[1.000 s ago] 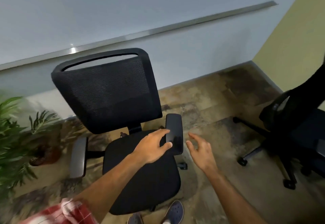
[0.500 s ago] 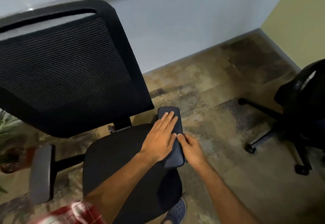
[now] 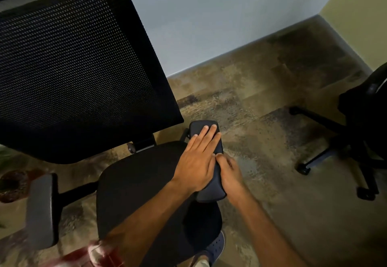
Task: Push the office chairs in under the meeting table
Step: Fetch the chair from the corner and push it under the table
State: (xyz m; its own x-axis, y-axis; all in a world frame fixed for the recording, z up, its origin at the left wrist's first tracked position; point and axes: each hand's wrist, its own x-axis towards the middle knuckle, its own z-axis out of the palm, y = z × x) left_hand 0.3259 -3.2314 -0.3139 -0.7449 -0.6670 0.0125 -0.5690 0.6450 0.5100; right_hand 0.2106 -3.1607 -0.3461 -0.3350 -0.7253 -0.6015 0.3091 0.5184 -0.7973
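Resting flat and unclenched on the office chair's armrest, left hand; beside it, right hand seemingly clasps its edge.

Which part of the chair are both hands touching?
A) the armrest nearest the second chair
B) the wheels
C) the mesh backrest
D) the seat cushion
A: the left hand lies flat on top of the armrest and the right hand grips its outer edge.

hands newly settled on armrest
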